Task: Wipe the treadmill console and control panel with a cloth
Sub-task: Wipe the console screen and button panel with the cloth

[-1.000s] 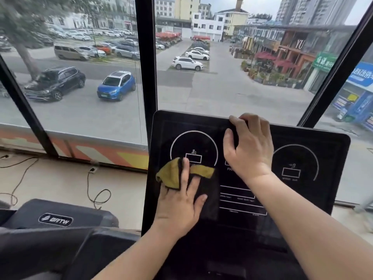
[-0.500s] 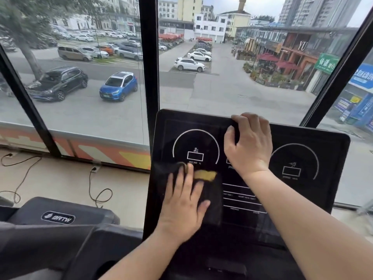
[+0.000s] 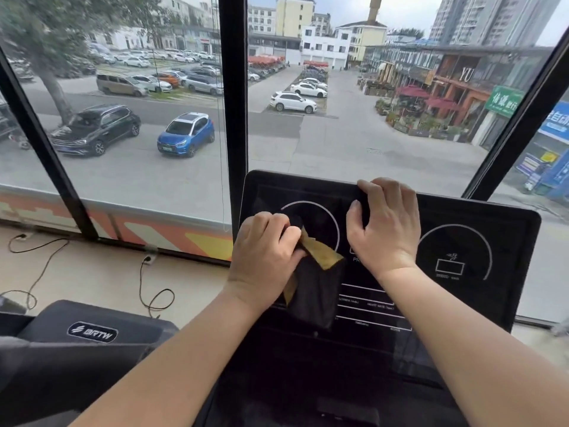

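A crumpled cloth (image 3: 318, 288), black on one face and mustard-yellow on the other, is gripped by the left hand (image 3: 264, 260) against the glossy black treadmill console (image 3: 508, 238), just below the centre of the frame. The fingers of that hand are curled round the bunched upper part of the fabric, and the loose end is seen hanging over the white-lined readout boxes (image 3: 366, 298) in the lower middle of the panel. The white left dial ring (image 3: 331, 217) is partly covered by hand and cloth.

The console's top edge is grasped by the right hand (image 3: 385, 223), with the fingers hooked over the rim and the thumb laid on the panel face. The white right dial ring (image 3: 454, 251) is left uncovered at the right of the panel (its small lettering cannot be read).

At the lower left of the frame, a dark grey neighbouring machine with a BRTW badge (image 3: 92, 331) is shown, and black cables (image 3: 155, 292) are trailed across the pale floor behind it. A black window post (image 3: 233, 87) is set upright at upper centre. Through the glass, a blue car (image 3: 186, 134) and a black SUV (image 3: 95, 131) are parked at the upper left.
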`<action>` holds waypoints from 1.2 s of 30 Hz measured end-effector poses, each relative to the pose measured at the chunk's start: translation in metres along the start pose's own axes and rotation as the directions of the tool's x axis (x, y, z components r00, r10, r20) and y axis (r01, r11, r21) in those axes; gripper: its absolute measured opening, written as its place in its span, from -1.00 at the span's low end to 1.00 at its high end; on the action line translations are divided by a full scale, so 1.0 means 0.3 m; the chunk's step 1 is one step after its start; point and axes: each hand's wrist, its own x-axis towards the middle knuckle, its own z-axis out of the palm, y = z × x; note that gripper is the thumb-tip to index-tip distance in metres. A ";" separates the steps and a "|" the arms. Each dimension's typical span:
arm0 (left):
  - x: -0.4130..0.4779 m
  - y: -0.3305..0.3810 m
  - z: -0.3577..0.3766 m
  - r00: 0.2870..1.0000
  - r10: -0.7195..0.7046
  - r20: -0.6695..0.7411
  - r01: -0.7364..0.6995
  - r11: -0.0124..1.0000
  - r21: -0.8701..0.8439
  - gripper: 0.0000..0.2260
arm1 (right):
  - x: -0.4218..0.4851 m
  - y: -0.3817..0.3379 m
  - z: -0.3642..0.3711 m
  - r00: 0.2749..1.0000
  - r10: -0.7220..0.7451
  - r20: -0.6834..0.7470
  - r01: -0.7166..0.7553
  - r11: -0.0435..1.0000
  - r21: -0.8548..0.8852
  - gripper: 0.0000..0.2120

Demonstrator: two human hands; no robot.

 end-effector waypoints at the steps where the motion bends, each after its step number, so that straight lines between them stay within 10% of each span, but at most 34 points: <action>1: -0.010 0.015 0.018 0.999 -0.032 -0.028 0.032 0.999 0.032 -0.85 | -0.001 0.001 0.004 1.000 -0.006 -0.013 0.006 1.000 0.003 -0.66; 9: -0.102 0.176 0.060 0.944 -0.177 0.277 0.209 0.974 -0.092 -0.34 | -0.004 0.000 0.016 0.999 -0.016 -0.051 0.016 1.000 0.002 -0.67; 18: 0.133 -0.006 0.090 0.968 -0.224 0.110 0.213 0.972 0.098 -0.25 | -0.002 0.016 0.017 0.997 -0.041 -0.071 0.042 0.999 0.019 -0.69; 26: -0.281 0.014 0.122 0.902 0.262 0.342 -0.303 0.950 0.071 -0.35 | -0.003 0.007 0.000 1.000 -0.007 -0.027 0.008 1.000 0.015 -0.69; 32: -0.011 -0.119 0.058 0.966 -0.188 0.177 0.171 0.979 0.109 -0.30 | -0.003 -0.003 0.000 0.999 0.026 -0.027 -0.025 0.999 0.024 -0.70; 36: -0.265 0.083 0.153 0.965 -0.010 0.260 -0.001 0.999 0.041 -0.29 | 0.000 0.004 -0.041 0.996 0.014 0.085 -0.017 0.999 0.034 -0.64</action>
